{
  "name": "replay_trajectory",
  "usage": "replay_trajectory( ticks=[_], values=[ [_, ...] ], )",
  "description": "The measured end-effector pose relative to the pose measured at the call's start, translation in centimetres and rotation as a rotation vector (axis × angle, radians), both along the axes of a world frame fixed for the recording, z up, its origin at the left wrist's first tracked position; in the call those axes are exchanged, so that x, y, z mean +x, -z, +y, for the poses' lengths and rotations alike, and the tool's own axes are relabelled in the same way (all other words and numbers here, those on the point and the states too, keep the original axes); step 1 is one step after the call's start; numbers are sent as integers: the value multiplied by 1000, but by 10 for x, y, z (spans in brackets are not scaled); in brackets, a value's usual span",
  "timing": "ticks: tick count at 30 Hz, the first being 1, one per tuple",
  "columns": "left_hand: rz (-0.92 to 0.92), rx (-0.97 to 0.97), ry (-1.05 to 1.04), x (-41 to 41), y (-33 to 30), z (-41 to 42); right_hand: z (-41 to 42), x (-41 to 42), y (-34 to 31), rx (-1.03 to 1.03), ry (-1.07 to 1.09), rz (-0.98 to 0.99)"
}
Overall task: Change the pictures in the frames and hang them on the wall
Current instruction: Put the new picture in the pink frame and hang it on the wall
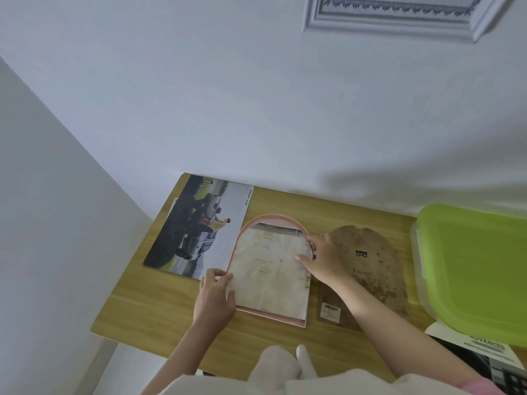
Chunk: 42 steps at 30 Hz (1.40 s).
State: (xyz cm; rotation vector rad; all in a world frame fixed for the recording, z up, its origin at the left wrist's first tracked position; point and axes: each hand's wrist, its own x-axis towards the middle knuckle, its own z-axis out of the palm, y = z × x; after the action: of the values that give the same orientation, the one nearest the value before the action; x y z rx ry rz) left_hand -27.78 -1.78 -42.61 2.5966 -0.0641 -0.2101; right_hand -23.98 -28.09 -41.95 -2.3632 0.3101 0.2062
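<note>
A pink arched picture frame (258, 222) lies face down on the wooden table (159, 306). A pale printed sheet (271, 277) lies in the frame's back. My left hand (215, 297) pinches the sheet's lower left edge. My right hand (322, 259) presses its fingers on the sheet's right side by the frame's rim. The frame's brown arched backing board (370, 266), with a small metal hanger, lies just to the right, partly under my right forearm. A car picture (199, 226) lies to the left of the frame.
A green-lidded plastic box (473, 269) stands at the table's right end, over a printed magazine (487, 349). A white ornate frame (396, 15) hangs on the wall above. The table sits against the wall, its left edge beside a white wall corner.
</note>
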Motion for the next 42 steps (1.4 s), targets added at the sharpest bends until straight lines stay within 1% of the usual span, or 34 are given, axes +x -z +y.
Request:
replay_trajectory(
  ticks=[4, 8, 13, 16, 20, 24, 27, 31, 35, 38, 42],
  values=[
    [-38, -61, 17, -2, -4, -12, -9, -23, -7, 56, 1, -61],
    [-55, -158, 110, -7, -9, -44, -23, -60, -4, 82, 91, -118],
    [-22, -241, 264, -23, -12, -98, -49, -106, -1, 73, 232, -142],
    [49, -295, 291, -35, -11, -133, -70, -131, 4, 16, 319, -121],
    [167, -254, 282, -45, -6, -172, -99, -152, 6, -73, 380, -44],
    [268, -138, 219, -53, -1, -195, -107, -160, 8, -162, 310, 100],
    [278, -98, 177, -55, -1, -204, -105, -157, 12, -231, 283, 163],
    [251, -142, 93, -53, 0, -200, -102, -151, 12, -253, 296, 185],
    [229, -141, 130, -49, 1, -194, -96, -148, 16, -282, 339, 185],
    [244, -161, 167, -43, 1, -191, -91, -145, 17, -244, 413, 157],
    [307, -266, 146, -30, -3, -187, -86, -143, 13, -146, 561, 139]
  ],
)
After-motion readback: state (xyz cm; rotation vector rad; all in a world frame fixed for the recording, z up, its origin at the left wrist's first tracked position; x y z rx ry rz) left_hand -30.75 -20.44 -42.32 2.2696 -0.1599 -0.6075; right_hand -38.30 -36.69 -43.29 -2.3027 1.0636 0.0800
